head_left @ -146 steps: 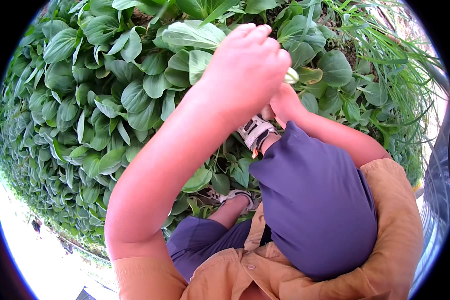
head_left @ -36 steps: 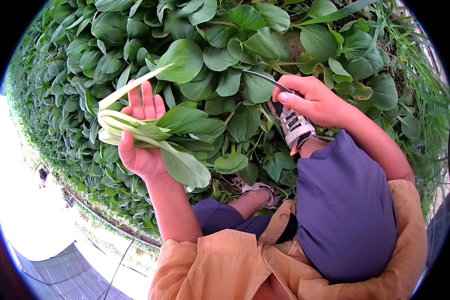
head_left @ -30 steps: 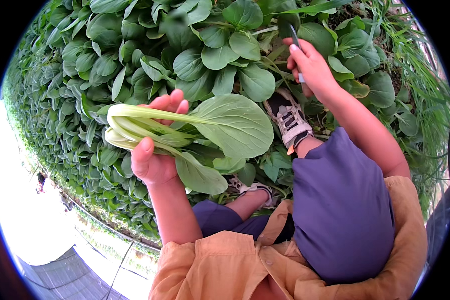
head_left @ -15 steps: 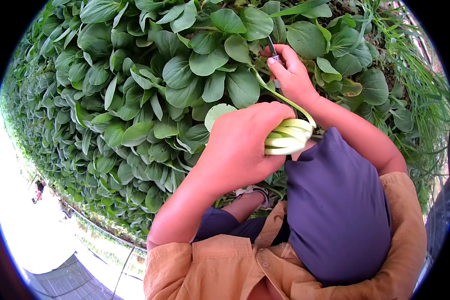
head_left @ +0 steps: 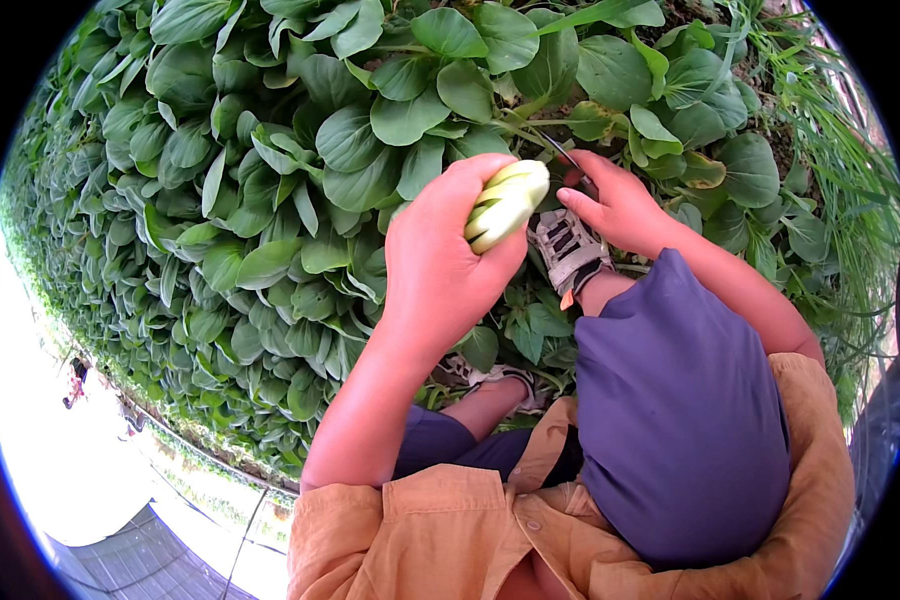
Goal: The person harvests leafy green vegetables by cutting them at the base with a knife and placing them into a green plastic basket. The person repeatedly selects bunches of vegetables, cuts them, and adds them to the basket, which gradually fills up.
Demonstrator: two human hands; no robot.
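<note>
Left hand (head_left: 440,265) raised, fingers wrapped around pale stalks (head_left: 507,203); right hand (head_left: 618,205) curled (probably gripping a blade).

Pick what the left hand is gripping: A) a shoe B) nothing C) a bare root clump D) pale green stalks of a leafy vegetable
D: the left hand is closed around the pale green stalks, whose cut base pokes out near the right hand.

Dense leafy plants (head_left: 300,180) crowd ahead and leftward, raised knee (head_left: 670,400) and shoe (head_left: 568,250) block lower right, narrow gap between hands.
</note>
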